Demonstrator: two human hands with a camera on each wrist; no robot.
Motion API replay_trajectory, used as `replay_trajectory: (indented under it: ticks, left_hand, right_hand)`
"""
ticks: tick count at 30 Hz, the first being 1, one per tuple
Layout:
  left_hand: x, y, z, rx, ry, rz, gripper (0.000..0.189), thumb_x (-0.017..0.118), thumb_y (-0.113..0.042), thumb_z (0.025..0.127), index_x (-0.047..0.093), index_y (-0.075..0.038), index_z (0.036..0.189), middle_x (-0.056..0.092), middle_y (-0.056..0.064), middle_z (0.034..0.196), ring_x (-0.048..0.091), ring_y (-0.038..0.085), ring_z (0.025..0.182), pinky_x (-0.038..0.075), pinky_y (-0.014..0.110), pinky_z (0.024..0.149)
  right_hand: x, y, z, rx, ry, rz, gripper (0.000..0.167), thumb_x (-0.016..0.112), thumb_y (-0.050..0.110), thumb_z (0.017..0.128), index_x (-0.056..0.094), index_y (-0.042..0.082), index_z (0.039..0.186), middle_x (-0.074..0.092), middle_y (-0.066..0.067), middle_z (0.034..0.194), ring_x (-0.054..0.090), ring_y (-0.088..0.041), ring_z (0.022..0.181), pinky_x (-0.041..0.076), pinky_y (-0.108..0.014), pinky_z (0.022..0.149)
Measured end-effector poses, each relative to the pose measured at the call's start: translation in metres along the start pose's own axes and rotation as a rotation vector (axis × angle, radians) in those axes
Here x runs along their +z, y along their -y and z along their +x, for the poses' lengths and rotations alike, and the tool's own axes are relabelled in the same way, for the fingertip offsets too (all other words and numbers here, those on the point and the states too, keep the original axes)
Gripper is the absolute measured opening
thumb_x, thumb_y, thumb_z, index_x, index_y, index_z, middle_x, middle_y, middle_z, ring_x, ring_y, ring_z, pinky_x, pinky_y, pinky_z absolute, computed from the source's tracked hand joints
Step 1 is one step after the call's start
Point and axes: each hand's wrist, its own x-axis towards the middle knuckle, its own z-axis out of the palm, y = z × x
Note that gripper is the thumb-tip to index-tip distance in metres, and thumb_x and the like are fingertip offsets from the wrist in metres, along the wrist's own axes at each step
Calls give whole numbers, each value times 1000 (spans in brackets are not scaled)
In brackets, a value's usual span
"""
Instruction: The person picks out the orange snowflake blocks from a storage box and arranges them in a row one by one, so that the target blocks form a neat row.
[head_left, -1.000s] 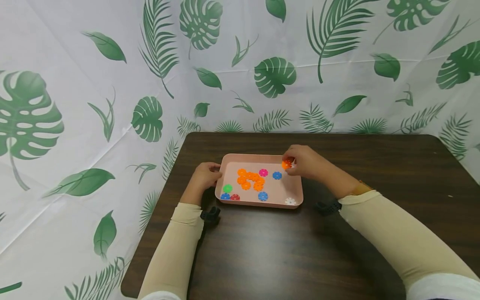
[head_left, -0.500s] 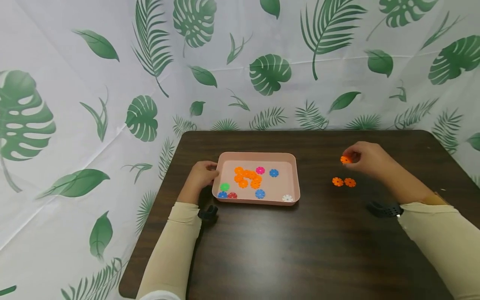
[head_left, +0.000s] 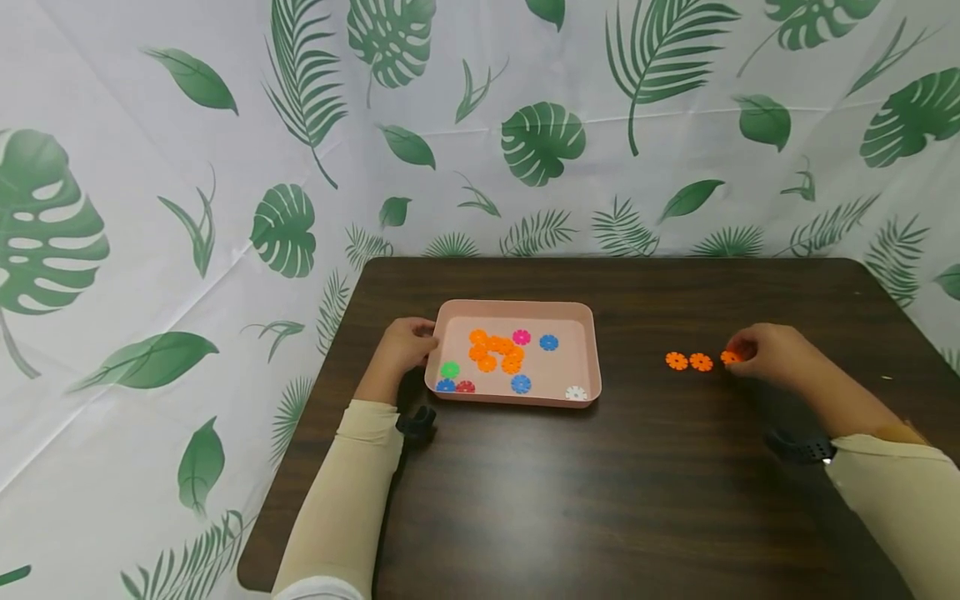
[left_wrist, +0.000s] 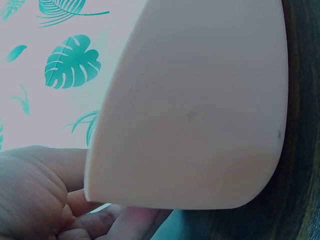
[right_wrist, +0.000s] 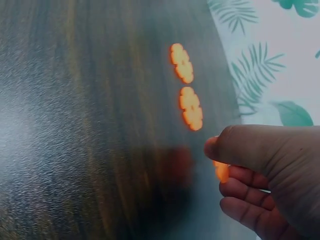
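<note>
The left hand grips the pink tray at its left edge while the right hand pinches an orange disc just right of two matching discs on the counter, apparently extending their row, which calls for releasing it flat.

Surface on my feed: dark brown table, wood-grained, far corners rounded, glare patch on near half. Directly on it I log pink tray, rectangular, rounded corners, left of table's middle. Well apart, to tray's right: two orange notched discs, flat, just beside each other. Farther right: pale speck, too small to identify.
</note>
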Motion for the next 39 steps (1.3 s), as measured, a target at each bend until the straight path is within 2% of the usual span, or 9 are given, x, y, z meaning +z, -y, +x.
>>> replay_trajectory:
  ticks: [13, 25, 30, 39]
  left_hand:
    - [0, 0, -2, 21, -2, -10, 41, 69, -12, 97, 65, -4, 136, 68, 19, 117, 73, 29, 89, 63, 42, 82]
    - [0, -1, -1, 11, -7, -3, 41, 69, -13, 97, 65, -5, 136, 68, 18, 117, 72, 28, 90, 63, 42, 82]
    - [0, -1, -1, 12, -11, -6, 41, 69, -13, 97, 65, -5, 136, 68, 19, 118, 72, 29, 91, 63, 43, 83]
    - [0, -1, -1, 10, -8, -15, 41, 68, -12, 96, 65, -4, 136, 68, 19, 119, 73, 29, 92, 63, 43, 82]
  right_hand:
    - [11, -4, 1, -15, 8, 3, 36, 81, 15, 85, 69, -11, 108, 67, -18, 95, 63, -33, 87, 55, -54, 74]
    - [11, -1, 0, -23, -8, -11, 38, 80, 15, 86, 68, -12, 110, 66, -20, 97, 64, -36, 90, 54, -57, 78]
    - [7, 0, 1, -33, -14, -7, 42, 80, 18, 87, 67, -13, 112, 67, -24, 102, 64, -42, 96, 53, -60, 81]
    - [-4, 24, 10, -55, -47, -9, 51, 79, 27, 90, 66, -11, 122, 64, -27, 115, 61, -42, 103, 52, -62, 86]
